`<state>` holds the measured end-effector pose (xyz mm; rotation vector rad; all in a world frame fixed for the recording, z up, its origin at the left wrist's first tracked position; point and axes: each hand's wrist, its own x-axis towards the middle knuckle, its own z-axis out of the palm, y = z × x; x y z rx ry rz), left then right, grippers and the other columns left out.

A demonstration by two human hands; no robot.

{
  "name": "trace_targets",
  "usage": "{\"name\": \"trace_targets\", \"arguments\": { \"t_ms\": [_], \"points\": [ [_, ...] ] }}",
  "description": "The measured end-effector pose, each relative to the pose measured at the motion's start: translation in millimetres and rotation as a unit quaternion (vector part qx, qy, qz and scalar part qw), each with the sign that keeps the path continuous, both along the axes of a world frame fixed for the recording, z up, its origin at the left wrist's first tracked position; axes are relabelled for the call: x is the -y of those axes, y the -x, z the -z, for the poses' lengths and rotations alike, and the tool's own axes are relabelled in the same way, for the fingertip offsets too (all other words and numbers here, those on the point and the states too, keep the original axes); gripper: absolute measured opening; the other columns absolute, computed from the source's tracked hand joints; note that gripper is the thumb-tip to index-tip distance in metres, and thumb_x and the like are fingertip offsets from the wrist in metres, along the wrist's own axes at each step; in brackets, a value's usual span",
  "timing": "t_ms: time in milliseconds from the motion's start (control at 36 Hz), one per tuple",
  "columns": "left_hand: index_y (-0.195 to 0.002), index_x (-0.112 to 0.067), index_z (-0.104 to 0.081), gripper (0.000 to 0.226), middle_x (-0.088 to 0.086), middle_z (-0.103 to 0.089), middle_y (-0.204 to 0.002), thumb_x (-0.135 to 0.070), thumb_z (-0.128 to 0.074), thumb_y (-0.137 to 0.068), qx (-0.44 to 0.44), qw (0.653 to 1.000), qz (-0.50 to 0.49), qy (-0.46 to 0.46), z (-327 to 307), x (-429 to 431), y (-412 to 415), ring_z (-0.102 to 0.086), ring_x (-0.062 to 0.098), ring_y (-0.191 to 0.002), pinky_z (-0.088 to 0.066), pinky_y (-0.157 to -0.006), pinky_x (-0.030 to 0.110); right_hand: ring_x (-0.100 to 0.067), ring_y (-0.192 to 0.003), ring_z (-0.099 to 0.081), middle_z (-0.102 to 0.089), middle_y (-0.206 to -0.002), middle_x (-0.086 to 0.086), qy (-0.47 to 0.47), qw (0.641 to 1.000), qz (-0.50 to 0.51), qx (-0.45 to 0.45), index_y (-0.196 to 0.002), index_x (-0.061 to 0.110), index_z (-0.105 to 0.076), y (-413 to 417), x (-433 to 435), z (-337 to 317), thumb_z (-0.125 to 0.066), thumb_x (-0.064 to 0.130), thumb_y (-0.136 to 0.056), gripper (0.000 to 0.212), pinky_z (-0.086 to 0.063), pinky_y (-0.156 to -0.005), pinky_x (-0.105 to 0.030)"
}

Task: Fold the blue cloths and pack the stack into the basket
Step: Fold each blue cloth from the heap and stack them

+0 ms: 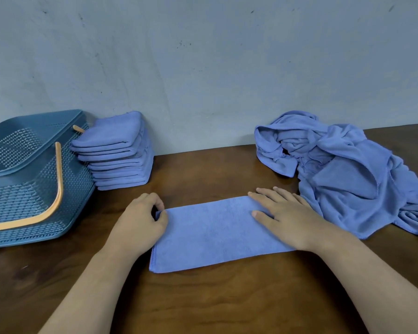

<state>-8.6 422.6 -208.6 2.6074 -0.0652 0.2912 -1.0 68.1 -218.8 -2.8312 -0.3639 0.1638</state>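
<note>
Brown wood-grain table [227, 297] is filling the near field. Both bare forearms are reaching in over it from the near edge.

Blue cloth [210, 235] is lying flat on the table at centre, just past the forearms, folded into a long strip. Its long axis is running left–right, with the right end angling slightly away toward the wall. The short ends are facing the two hands. Layered edges are showing along the left end.

Left hand [138, 222] is sitting at the strip's left end. Its fingers [157, 201] are curling in, and thumb and forefinger are pinching the far-left corner of the cloth. The rest of the strip is lying to the right of this hand.

Right hand [290, 220] is resting palm-down on the strip's right end. Its fingers [267, 195] are lying straight and slightly spread, pointing left and away, pressing the cloth flat and gripping nothing. The cloth's right end is lying hidden under the palm.

Further back, left: stack [118, 153] of folded blue cloths is standing against the wall, leaning slightly. Basket [22, 189], blue perforated plastic with an orange handle [57, 186], is sitting just left of the stack. Whether the two are touching, cannot tell.

Further back, right: pile [348, 169] of unfolded blue cloths is lying crumpled, its near edge just beside the right hand.

Grey-blue wall [203, 68] is closing off the far side.
</note>
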Motion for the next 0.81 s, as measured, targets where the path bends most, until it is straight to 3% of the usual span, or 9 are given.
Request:
{"name": "trace_targets", "arguments": {
  "t_ms": [83, 250, 389, 444, 556, 611, 694, 750, 806],
  "points": [
    [-0.083, -0.03, -0.057, 0.019, -0.013, -0.059, -0.09, -0.017, -0.063, -0.095, 0.01, 1.0, -0.004, -0.009, 1.4, 0.4, -0.9, -0.057, 0.01, -0.077, -0.042, -0.064, 0.024, -0.009, -0.161, 0.003, -0.005, -0.171, 0.03, 0.008, 1.0, 0.0, -0.005, -0.162, 0.056, -0.008, -0.2, 0.3, 0.0, -0.018, 0.069, -0.105, 0.06, -0.002, -0.13, -0.044],
    [-0.088, -0.03, -0.056, 0.019, -0.014, -0.056, -0.095, -0.015, -0.059, -0.099, 0.033, 0.999, -0.014, -0.023, 3.2, 1.4, -3.8, -0.055, 0.008, -0.091, -0.049, -0.073, 0.028, -0.009, -0.161, 0.001, -0.005, -0.171, 0.03, 0.02, 1.0, 0.0, -0.005, -0.163, 0.055, -0.007, -0.3, -1.6, -2.1, -0.019, 0.071, -0.104, 0.062, -0.004, -0.13, -0.043],
    [-0.096, -0.029, -0.055, 0.014, -0.011, -0.056, -0.103, -0.019, -0.055, -0.104, 0.027, 0.999, -0.036, -0.024, 6.1, 3.8, -5.0, -0.054, 0.014, -0.101, -0.048, -0.08, 0.031, -0.009, -0.159, -0.01, -0.014, -0.168, 0.031, 0.011, 1.0, 0.006, 0.005, -0.162, 0.053, -0.017, -1.5, -2.1, -5.8, -0.026, 0.075, -0.099, 0.068, -0.015, -0.127, -0.044],
    [-0.111, -0.028, -0.058, 0.007, -0.01, -0.057, -0.115, -0.023, -0.055, -0.106, 0.05, 0.998, -0.03, -0.028, 2.0, 8.7, -2.2, -0.052, 0.015, -0.113, -0.044, -0.09, 0.029, -0.006, -0.152, -0.02, -0.024, -0.164, 0.031, -0.001, 1.0, 0.011, 0.018, -0.161, 0.049, -0.026, -3.2, -1.4, -9.4, -0.032, 0.078, -0.095, 0.072, -0.028, -0.122, -0.044],
    [-0.138, -0.03, -0.059, 0.032, -0.016, -0.056, -0.143, -0.035, -0.052, -0.107, 0.09, 0.987, 0.123, -0.052, -7.3, 42.3, 15.6, -0.043, 0.006, -0.141, -0.037, -0.118, 0.032, -0.008, -0.127, -0.037, -0.044, -0.133, 0.027, 0.019, 0.999, 0.019, 0.019, -0.139, 0.046, -0.049, -14.4, -3.8, -23.2, -0.053, 0.078, -0.085, 0.063, -0.045, -0.101, -0.04],
    [-0.152, -0.037, -0.049, 0.045, -0.022, -0.045, -0.158, -0.049, -0.045, -0.108, 0.039, 0.976, 0.199, -0.076, -2.6, 60.9, 23.9, -0.026, 0.0, -0.154, -0.021, -0.128, 0.034, -0.01, -0.116, -0.044, -0.05, -0.117, 0.022, 0.029, 0.999, 0.019, -0.033, -0.12, 0.04, -0.055, -28.3, -7.0, -37.1, -0.066, 0.076, -0.078, 0.056, -0.048, -0.091, -0.035],
    [-0.165, -0.05, -0.015, 0.065, -0.028, -0.006, -0.173, -0.071, -0.029, -0.105, -0.068, 0.962, 0.232, -0.128, 7.4, 67.7, 26.4, 0.01, -0.006, -0.158, 0.001, -0.132, 0.036, -0.015, -0.096, -0.059, -0.064, -0.105, 0.009, 0.075, 0.986, 0.001, -0.149, -0.107, 0.022, -0.062, -57.9, -15.5, -63.8, -0.079, 0.074, -0.072, 0.065, -0.047, -0.078, -0.03],
    [-0.165, -0.053, -0.001, 0.07, -0.028, 0.01, -0.172, -0.077, -0.023, -0.103, -0.094, 0.956, 0.232, -0.151, 9.5, 64.2, 25.4, 0.021, -0.007, -0.155, 0.008, -0.132, 0.038, -0.016, -0.082, -0.059, -0.064, -0.094, 0.005, 0.116, 0.97, -0.023, -0.21, -0.097, 0.014, -0.064, -73.8, -24.1, -77.7, -0.084, 0.071, -0.07, 0.067, -0.044, -0.072, -0.03],
    [-0.164, -0.054, 0.003, 0.071, -0.027, 0.016, -0.171, -0.078, -0.021, -0.102, -0.098, 0.955, 0.232, -0.158, 9.6, 62.2, 24.5, 0.024, -0.007, -0.154, 0.011, -0.131, 0.038, -0.014, -0.08, -0.065, -0.071, -0.09, 0.008, 0.128, 0.959, -0.044, -0.248, -0.092, 0.016, -0.071, -81.7, -29.0, -85.3, -0.089, 0.068, -0.068, 0.06, -0.051, -0.074, -0.029]
  ]
}}
